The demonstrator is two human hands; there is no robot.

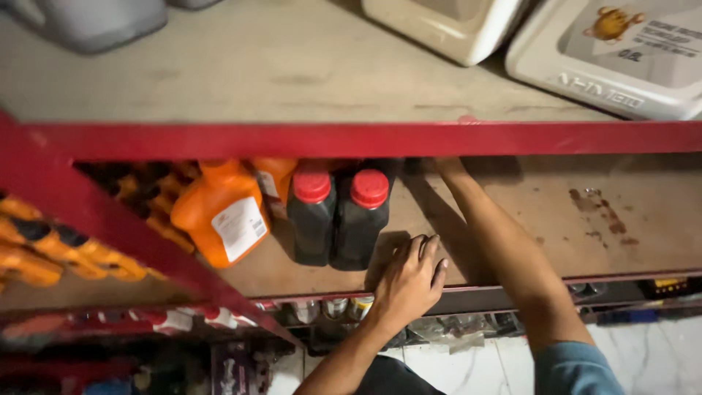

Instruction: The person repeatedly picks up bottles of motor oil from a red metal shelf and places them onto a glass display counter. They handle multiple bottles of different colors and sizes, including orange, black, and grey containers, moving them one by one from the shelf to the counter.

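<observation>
Right now I'm looking down over a red-framed rack. My left hand (pixel 411 281) rests on the brown shelf (pixel 585 241), near its front edge, fingers loosely curled and close together, gripping nothing. It sits just beside the nearer black bottle (pixel 360 219), at that bottle's lower right corner — I can't tell whether the fingertips actually touch it.

My right arm (pixel 497 249) stretches far back over the same shelf, and its hand disappears under the red rail (pixel 365 139), so I can't tell whether that hand is spread or closed, or what it meets.

Two black bottles stand side by side, touching, each with a red cap; the second black bottle (pixel 312 216) is on the left of the pair. Just left of them is an orange jug (pixel 221 212) with a white label, and another orange jug (pixel 274 175) stands behind, partly hidden. Further left, past the slanted red post (pixel 88 219), more orange containers (pixel 66 252) show — blurred.

On the top shelf (pixel 256 73) above the rail lie a white canister (pixel 614 51) at right, a cream one (pixel 446 25) beside it, and a grey one (pixel 95 22) at far left. Below the brown shelf's edge I see small cans (pixel 333 309) and a pale tiled floor (pixel 643 358).
</observation>
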